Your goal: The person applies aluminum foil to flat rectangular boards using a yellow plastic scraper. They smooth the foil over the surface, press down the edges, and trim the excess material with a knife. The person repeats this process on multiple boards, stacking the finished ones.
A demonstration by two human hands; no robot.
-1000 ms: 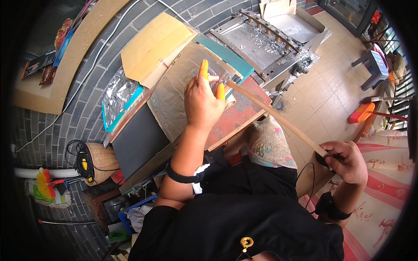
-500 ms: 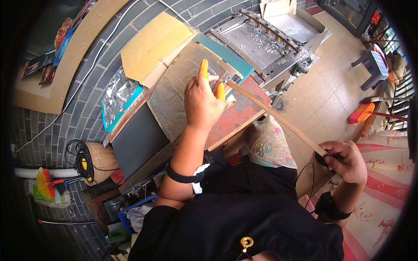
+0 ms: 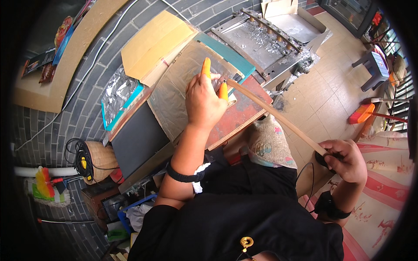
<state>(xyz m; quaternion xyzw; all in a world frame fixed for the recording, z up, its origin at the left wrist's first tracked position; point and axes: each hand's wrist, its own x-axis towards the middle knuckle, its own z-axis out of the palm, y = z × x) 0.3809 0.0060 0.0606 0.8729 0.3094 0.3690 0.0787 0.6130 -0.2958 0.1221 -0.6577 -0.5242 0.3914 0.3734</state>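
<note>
My left hand (image 3: 203,104) is over a board covered with a wrinkled silvery foil sheet (image 3: 170,93). Yellow-orange covers sit on its index finger and thumb, which are spread apart. Out to the right, my right hand (image 3: 347,162) has its fingers closed round the near end of a long, flat wooden stick (image 3: 278,115). A dark round piece (image 3: 321,159) shows beside that grip. The stick slants up and left, its far tip close to my left thumb. Whether the tip touches the thumb or the foil, I cannot tell.
The foil board lies on a worn red bench top (image 3: 244,114). A yellowish card (image 3: 154,45) leans behind it, beside a teal-edged tray of foil (image 3: 117,95). Farther back is a metal frame (image 3: 261,37) with foil scraps. A grey stool (image 3: 373,68) and orange broom (image 3: 360,114) stand right.
The view has shifted very slightly. My left hand appears a touch farther right, and both hands keep nearly the same pose, with the stick at the same slant.
</note>
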